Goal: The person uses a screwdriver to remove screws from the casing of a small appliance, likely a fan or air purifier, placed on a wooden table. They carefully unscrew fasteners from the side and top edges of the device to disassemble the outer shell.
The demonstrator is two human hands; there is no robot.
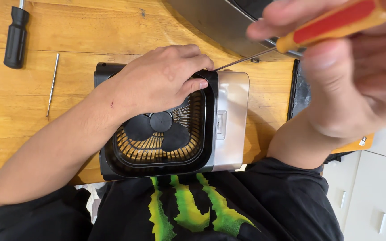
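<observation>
Hands of one person work over a small appliance [175, 129] lying on a wooden surface [32, 102], seen from above. The appliance has a black body with a silver panel on its right side, and a round black grille showing a black fan and orange-glowing coils beneath. It sits at the near edge of the surface, just in front of the person's black shirt with green claw marks.

The left hand [159, 80] rests on the appliance's upper edge, fingers curled over the rim of the grille, pressing it down rather than grasping anything loose.

The right hand [349, 67], close to the camera and blurred, is clenched around a screwdriver [327, 24] with a yellow and red handle. Its thin metal shaft slants down to the left, the tip reaching the appliance's top edge beside the left fingertips.

Well apart, at the far left, lie a black-handled screwdriver [16, 38] and a thin metal rod [52, 85].
</observation>
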